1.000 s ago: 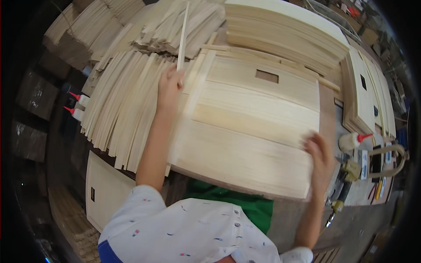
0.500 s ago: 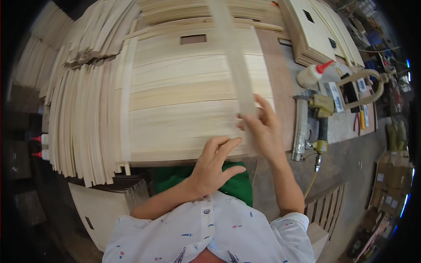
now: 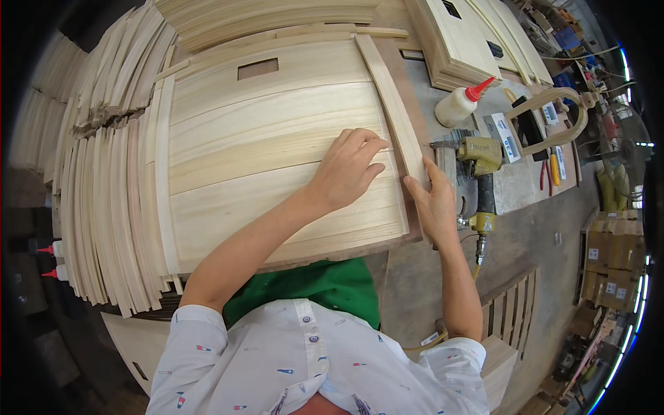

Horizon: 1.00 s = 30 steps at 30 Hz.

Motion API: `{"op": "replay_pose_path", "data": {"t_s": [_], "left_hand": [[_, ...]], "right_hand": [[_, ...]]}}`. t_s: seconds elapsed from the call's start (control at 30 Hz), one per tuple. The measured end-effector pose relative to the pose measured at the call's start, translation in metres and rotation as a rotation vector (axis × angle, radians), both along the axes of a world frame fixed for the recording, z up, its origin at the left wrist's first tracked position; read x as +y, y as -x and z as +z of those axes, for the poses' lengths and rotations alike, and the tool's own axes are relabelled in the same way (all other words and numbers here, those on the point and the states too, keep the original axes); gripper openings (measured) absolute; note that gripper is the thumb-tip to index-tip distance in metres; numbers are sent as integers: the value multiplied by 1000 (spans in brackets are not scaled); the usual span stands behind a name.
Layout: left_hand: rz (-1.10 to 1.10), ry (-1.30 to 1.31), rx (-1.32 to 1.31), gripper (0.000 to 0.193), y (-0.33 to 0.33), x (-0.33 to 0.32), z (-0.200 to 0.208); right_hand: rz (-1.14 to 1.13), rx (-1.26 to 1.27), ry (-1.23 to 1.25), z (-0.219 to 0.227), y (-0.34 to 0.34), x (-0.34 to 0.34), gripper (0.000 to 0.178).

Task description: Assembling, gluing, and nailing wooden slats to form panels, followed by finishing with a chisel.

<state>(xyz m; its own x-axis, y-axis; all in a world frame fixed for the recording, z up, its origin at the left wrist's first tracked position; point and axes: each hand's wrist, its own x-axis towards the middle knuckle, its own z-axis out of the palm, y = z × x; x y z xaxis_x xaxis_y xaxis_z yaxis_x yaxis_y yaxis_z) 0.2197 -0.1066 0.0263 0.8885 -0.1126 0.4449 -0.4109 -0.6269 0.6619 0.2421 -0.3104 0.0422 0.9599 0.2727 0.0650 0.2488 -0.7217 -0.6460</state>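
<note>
Looking down at a big pale wood panel lying flat on the desk, with a small rectangular cutout near its far edge. Along the panel's right edge lies a thin wood strip, running from the far end toward the near right corner.

Left hand is spread flat on the panel near its right edge, fingers reaching up to the strip, palm down, grip released, not wrapped around anything. Right hand sits just off the panel's right edge at the near end of the strip, thumb and index finger touching it. Looks more like pressing against it than a proper clenched grip, fingers mostly open.

Just right of that hand there's a yellow nail gun lying on the desk, its hose trailing toward the near edge. Beyond it, a white glue bottle with a red tip, and farther right a curved wooden piece shaped like a loop.

Stacks of thin slats are piled along the left side of the panel, more of them fanned across the far left corner. Finished panels are stacked at the far right.
</note>
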Motion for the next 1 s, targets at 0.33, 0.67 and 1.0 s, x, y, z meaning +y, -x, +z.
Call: {"op": "replay_pose_path", "data": {"t_s": [0.33,0.67,1.0], "left_hand": [[8,-3,27,30,7,2,-10],[-19,-160,-95,31,-42,6,-22],[-36,-173,-116,28,-69,-13,-15]], "right_hand": [[50,-99,55,-20,-17,10,55],[108,-127,86,-6,-28,22,42],[34,-261,75,-40,-18,26,41]]}}
